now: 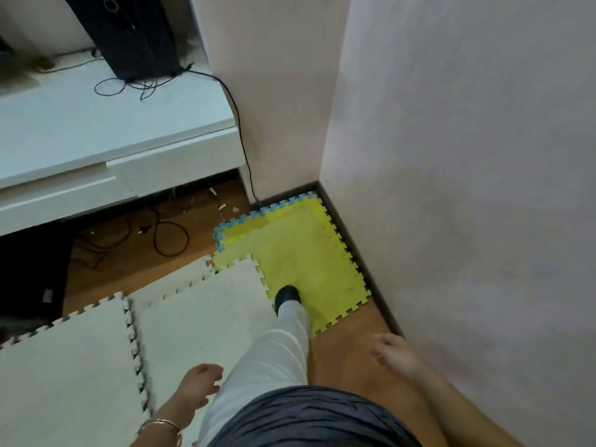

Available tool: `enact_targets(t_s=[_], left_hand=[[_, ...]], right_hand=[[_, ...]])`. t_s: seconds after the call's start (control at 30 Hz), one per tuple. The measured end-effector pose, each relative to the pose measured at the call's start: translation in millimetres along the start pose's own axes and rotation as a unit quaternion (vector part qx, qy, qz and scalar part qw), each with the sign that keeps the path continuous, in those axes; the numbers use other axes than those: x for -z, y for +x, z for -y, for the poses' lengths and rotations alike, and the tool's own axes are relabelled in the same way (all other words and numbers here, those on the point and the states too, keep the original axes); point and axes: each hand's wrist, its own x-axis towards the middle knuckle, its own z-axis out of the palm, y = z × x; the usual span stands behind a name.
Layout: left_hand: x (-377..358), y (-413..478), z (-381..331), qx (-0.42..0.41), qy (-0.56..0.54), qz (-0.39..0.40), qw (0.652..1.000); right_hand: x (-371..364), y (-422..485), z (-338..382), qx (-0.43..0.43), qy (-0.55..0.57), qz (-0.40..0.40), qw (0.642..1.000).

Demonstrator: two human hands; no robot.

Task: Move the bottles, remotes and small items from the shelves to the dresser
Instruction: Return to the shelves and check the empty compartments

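Matt foam is seen in the yellow mat (300, 253) and white mats (71, 359). The floor (129, 262) is smooth wood; the white cabinet (113, 124) is glossy.

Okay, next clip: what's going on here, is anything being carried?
Nothing is being carried right now. The person is mid-step, one foot planted on the yellow foam mat by the wall corner. Both the left hand and the right hand hang loose and empty at the sides. A white cabinet to the left holds a black speaker with trailing cables. No bottles, remotes or small items show in this view.
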Motion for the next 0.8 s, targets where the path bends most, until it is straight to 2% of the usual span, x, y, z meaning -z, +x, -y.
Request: enact_targets(t_s=[0.1,0.17,0.23,0.33,0.4,0.47,0.57,0.8], left_hand=[[-4,14,-58,-0.001,-0.006,0.015,1.000],[-5,16,-102,-0.027,-0.011,0.020,0.999],[-3,14,-147,-0.063,-0.031,0.027,0.997],[1,17,-205,-0.114,-0.039,0.026,0.992],[0,20,-230,-0.137,-0.052,0.015,0.989],[-1,24,-243,-0.149,-0.073,-0.001,0.986],[0,30,-237,-0.109,-0.096,-0.018,0.989],[-18,34,-203,0.092,-0.179,-0.069,0.977]], right_hand=[[24,14,29,-0.048,-0.063,0.007,0.997],[46,25,49,-0.051,-0.104,-0.010,0.993],[66,36,79,-0.030,-0.136,-0.030,0.990],[87,59,123,0.002,-0.116,-0.037,0.993],[94,70,152,0.018,-0.096,-0.038,0.995],[98,79,174,0.044,-0.126,-0.029,0.991],[101,100,201,0.037,-0.140,0.003,0.989],[137,152,269,0.007,-0.196,0.055,0.979]])
